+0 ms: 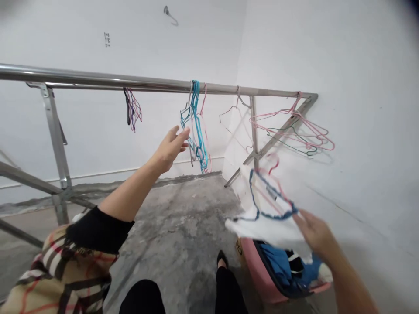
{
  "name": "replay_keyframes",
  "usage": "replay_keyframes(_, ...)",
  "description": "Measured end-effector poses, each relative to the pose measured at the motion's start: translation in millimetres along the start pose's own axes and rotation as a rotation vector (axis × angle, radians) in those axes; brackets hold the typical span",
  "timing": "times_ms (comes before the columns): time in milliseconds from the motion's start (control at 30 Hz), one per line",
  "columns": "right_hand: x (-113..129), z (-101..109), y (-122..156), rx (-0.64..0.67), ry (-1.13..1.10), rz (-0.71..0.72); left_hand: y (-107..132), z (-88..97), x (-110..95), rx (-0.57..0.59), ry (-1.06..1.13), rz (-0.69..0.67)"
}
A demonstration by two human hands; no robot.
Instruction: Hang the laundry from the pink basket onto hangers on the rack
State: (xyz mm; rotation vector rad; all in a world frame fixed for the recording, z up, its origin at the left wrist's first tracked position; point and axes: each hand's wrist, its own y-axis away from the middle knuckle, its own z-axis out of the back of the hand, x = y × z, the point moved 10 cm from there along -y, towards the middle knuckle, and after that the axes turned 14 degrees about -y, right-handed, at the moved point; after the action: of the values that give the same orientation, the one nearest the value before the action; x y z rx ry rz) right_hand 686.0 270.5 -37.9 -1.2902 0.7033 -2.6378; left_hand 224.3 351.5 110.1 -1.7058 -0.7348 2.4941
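My left hand (172,148) reaches forward with its fingers stretched and apart, beside a cluster of blue hangers (198,126) that hang from the metal rail. Its fingertips overlap the cluster's left edge; whether they touch it I cannot tell. Low on the right, my right hand (312,229) grips a white top (252,226) with dark blue trim by its trimmed edge. Inside this top sits a pink hanger (273,170), its hook sticking up free of the rail. The top and hook are smeared by motion.
The metal rail (137,83) runs across on crossed legs. Dark and purple hangers (131,109) hang left of centre, and pink hangers (294,115) hang at the right end. A pink suitcase (258,274) with clothes inside stands on the concrete floor (183,226) by the right wall.
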Motion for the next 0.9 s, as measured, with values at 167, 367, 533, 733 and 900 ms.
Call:
replay_keyframes(167,-23,-95,139,0.527,-0.335,-0.256,104,22.2,106,-0.358,-0.182,-0.069)
replay_keyframes(367,24,-145,184,0.83,-0.494,-0.235,266,-76.4,239,0.239,-0.662,0.057)
replay_keyframes(533,47,-161,174,0.936,-0.469,-0.123,289,-18.8,243,0.015,-0.795,0.114)
replay_keyframes(733,66,-181,159,0.975,-0.481,-0.101,290,65.4,224,-0.242,-0.71,0.125)
replay_keyframes(900,68,-211,153,0.937,-0.435,-0.119,300,80.5,205,-0.252,-0.672,0.157)
